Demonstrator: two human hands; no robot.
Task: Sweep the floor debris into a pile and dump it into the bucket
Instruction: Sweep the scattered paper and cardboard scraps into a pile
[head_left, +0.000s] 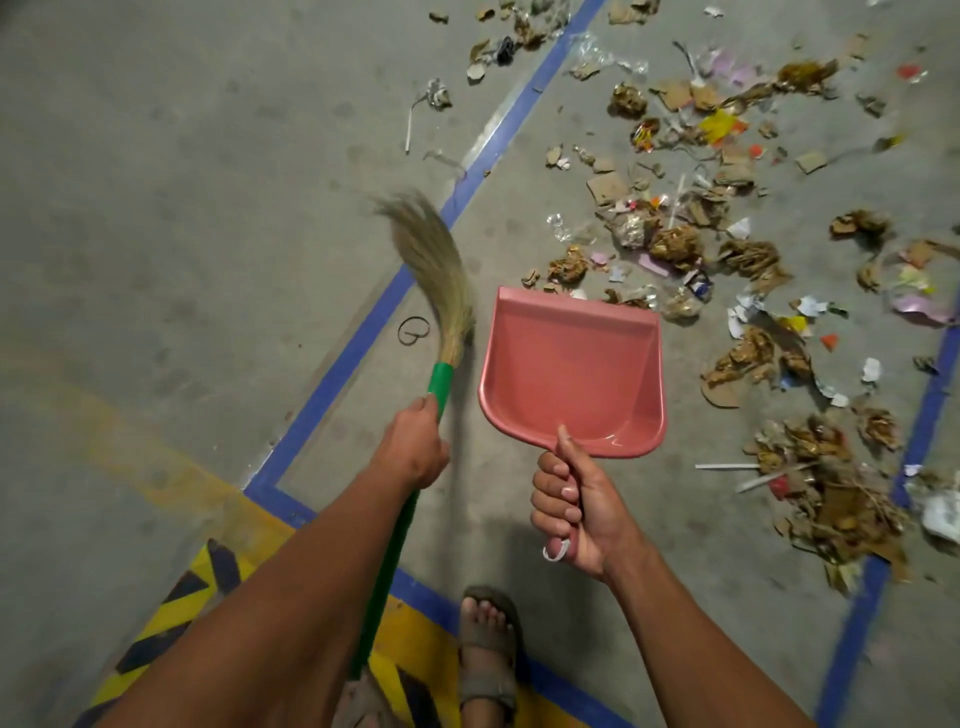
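My left hand (415, 447) grips the green handle of a grass broom (436, 270), whose straw head curves up and to the left above the floor. My right hand (571, 509) grips the handle of a pink dustpan (571, 374), held with its open lip pointing away from me toward the debris. Scattered debris (691, 244) of torn cardboard, crumpled brown paper, plastic wrappers and coloured scraps covers the concrete floor to the right and far side. The pan holds nothing. No bucket is in view.
Blue tape lines (363, 332) cross the floor diagonally and along the right (930, 395). A yellow and black hazard strip (171, 613) lies at the lower left. A black rubber band (413, 330) lies beside the broom. My sandalled foot (488, 644) stands below the pan.
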